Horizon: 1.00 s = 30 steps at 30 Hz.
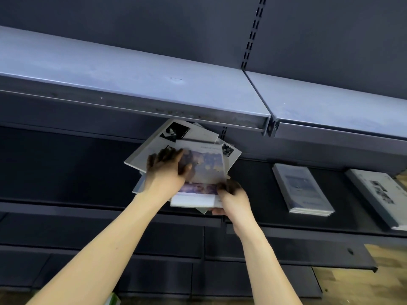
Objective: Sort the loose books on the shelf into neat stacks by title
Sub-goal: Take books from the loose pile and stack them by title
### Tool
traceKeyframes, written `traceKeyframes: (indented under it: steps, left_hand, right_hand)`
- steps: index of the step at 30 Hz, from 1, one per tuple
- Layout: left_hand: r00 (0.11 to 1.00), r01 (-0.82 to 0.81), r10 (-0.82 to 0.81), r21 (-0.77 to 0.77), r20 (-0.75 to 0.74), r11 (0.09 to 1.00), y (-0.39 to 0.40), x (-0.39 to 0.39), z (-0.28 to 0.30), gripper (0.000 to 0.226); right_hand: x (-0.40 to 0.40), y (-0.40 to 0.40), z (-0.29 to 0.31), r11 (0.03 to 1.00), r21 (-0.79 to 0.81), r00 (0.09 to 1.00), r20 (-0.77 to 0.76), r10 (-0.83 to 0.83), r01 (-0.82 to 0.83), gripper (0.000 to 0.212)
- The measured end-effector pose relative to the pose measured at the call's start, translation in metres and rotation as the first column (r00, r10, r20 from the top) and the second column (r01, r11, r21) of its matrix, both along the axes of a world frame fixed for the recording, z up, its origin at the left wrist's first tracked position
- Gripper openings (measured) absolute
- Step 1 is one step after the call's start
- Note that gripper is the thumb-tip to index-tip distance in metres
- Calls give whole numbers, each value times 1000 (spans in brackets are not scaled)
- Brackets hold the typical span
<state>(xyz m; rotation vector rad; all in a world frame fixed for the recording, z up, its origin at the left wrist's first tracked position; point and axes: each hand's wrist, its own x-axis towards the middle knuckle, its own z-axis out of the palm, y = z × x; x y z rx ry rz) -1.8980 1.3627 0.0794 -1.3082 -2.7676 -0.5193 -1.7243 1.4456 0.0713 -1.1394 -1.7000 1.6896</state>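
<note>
A loose pile of thin books lies on the dark middle shelf (66,172), partly under the grey upper shelf (132,71). On top lies a book with a purple sky picture (207,164), tilted up. Under it are grey books with a black-and-white photo (176,130). My left hand (167,168) holds the left edge of the purple book, fingers spread over the grey cover. My right hand (231,194) grips the pile's front right corner, where a second purple-cover book (193,194) shows. To the right lie a neat stack of pale blue books (301,188) and another stack of grey books (378,197).
The upper shelf overhangs the back of the pile. Its bracket joint (269,126) juts out just right of the pile. Lower dark shelves (154,243) run below my arms. Wood floor (374,282) shows at the bottom right.
</note>
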Motion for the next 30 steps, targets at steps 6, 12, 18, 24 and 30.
traceKeyframes:
  steps: [6, 12, 18, 24, 30]
  left_hand:
    - [997, 26, -14, 160, -74, 987, -10, 3, -10, 48]
    - [995, 103, -98, 186, -34, 977, -2, 15, -11, 47]
    - [974, 224, -226, 125, -2, 967, 15, 47, -9, 53]
    - [952, 300, -304, 91, 43, 950, 36, 85, -11, 52]
    - [932, 355, -360, 87, 43, 931, 63, 122, -16, 53]
  right_hand:
    - [12, -3, -2, 980, 127, 988, -39, -147, 151, 30]
    - [33, 3, -2, 936, 137, 946, -62, -317, 323, 27]
    - [68, 11, -6, 892, 118, 900, -56, -432, 436, 25]
    - [101, 25, -11, 858, 106, 864, -59, -499, 503, 25]
    - [137, 48, -20, 846, 86, 850, -54, -524, 527, 23]
